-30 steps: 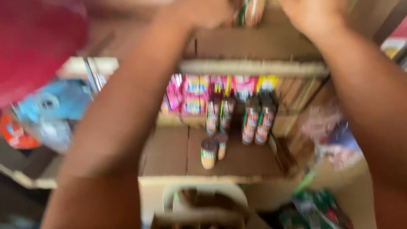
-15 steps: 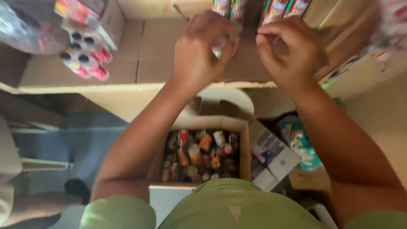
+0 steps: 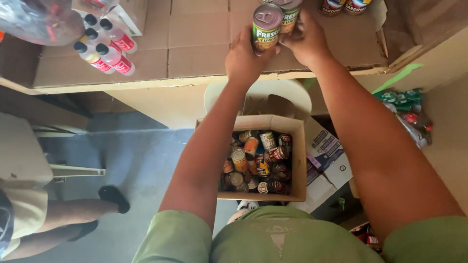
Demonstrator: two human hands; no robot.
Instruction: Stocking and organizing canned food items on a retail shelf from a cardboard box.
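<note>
Presently two tins are held up over the cardboard-lined shelf [image 3: 204, 48], near its front edge. The green-labelled can [image 3: 265, 28] sits in the left hand [image 3: 246, 58]; its pull-tab lid faces the camera, so its long axis runs roughly along the line of sight, tilted a little toward the viewer. Just beside it, touching or nearly so, a second can [image 3: 288, 13] with a reddish label is in the right hand [image 3: 307, 41], partly cut off by the upper frame edge.

Grip, left: fingers closed round the can's body from below and behind, thumb side hidden. Grip, right: fingers wrapped about the second can from the right; how far they reach round cannot be told. Both hands meet at the cans, neither nearer than the other.

Pose: both forearms are raised and extended forward from green sleeves, converging toward the shelf, wrists slightly bent inward.

Further along the shelf stand two more tins [image 3: 343, 6] at the rear right, well apart from the hands, and a cluster of black-capped bottles [image 3: 105, 46] to the left. Below, between the arms, an open cardboard box [image 3: 297, 165] holds many loose tins. Another person's leg and dark shoe [image 3: 114, 198] show at lower left.
</note>
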